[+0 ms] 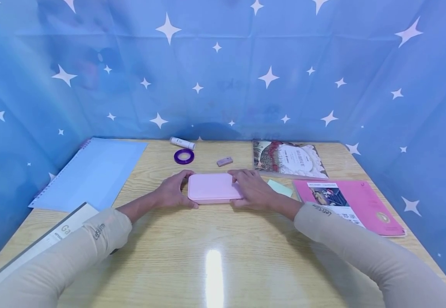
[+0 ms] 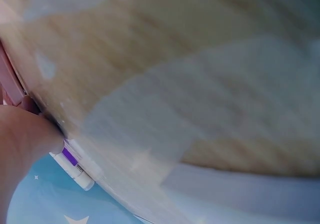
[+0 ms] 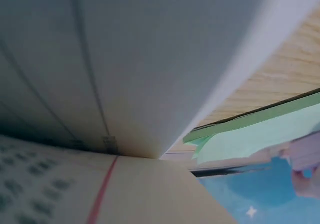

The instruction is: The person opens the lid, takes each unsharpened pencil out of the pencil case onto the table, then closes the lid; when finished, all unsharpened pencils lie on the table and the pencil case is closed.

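Observation:
A pink pencil case (image 1: pixel 213 187), rounded at its corners and closed, lies flat at mid-table in the head view. My left hand (image 1: pixel 173 191) grips its left end, thumb at the near side and fingers at the far side. At the opposite end my right hand (image 1: pixel 254 190) holds it, with fingers over the top and far edge and the thumb at the front. In the left wrist view, the left hand (image 2: pixel 25 149) shows beside a sliver of the case (image 2: pixel 11 76). The right wrist view catches the case (image 3: pixel 306 151) and fingertips at its far right.
Behind the case lie a purple tape roll (image 1: pixel 184 156), a white tube (image 1: pixel 182 143) and an eraser (image 1: pixel 224 161). A pale-green note pad (image 1: pixel 279 188), a patterned book (image 1: pixel 292 159) and a pink book (image 1: pixel 377 209) lie right; a spiral sketchbook (image 1: pixel 92 171) and another book (image 1: pixel 53 235), left.

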Tool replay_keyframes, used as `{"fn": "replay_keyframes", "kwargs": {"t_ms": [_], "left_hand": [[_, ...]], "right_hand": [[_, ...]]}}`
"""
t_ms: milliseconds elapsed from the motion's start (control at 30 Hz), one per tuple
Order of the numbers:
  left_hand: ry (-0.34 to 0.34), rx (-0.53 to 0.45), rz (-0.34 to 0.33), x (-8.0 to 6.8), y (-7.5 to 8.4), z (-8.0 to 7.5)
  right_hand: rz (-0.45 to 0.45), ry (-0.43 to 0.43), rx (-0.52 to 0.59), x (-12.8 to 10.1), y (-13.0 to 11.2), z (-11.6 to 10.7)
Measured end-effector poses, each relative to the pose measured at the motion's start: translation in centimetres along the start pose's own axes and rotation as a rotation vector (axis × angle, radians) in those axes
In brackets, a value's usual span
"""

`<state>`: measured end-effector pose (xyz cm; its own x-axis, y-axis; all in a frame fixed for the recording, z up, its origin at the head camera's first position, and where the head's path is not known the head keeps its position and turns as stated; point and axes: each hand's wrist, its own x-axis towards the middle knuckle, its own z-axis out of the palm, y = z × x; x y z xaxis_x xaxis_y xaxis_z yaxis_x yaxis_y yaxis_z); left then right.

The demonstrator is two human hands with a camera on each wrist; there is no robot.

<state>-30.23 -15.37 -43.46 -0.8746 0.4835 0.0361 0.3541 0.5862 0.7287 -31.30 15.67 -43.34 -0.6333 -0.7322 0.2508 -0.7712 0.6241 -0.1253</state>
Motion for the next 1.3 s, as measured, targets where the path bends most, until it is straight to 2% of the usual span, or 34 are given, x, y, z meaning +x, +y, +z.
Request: {"fn": "replay_keyframes", "kwargs": {"t_ms": [233,400,567,700,1000,1300], "left_hand": [[-0.006,0.006,0.022,0.1,0.0,0.0],[-0.014,0.006,0.024,0.3,-0.3,0.2],[-0.015,0.024,0.008,0.3,-0.4,0.2],[-0.007,0.049,-0.002,0.2,-0.2,0.1],[-0.005,0.048,-0.016,0.0,-0.1,-0.1],[-0.010,0.045,-0.018,0.1,-0.3,0.1]], "right_hand": [[0.000,-0.029,0.045,-0.2,-0.1,-0.4],[0.060,-0.046,0.078,-0.2,-0.1,-0.4],[0.116,-0.008,0.152,-0.3,-0.2,-0.1],[0.165,0.002,0.171,-0.6,-0.6,-0.1],[0.364,0.069,0.229,-1.5,-2.1,-0.5],[0.378,0.086,0.236,-1.7,-2.1,0.0]]}}
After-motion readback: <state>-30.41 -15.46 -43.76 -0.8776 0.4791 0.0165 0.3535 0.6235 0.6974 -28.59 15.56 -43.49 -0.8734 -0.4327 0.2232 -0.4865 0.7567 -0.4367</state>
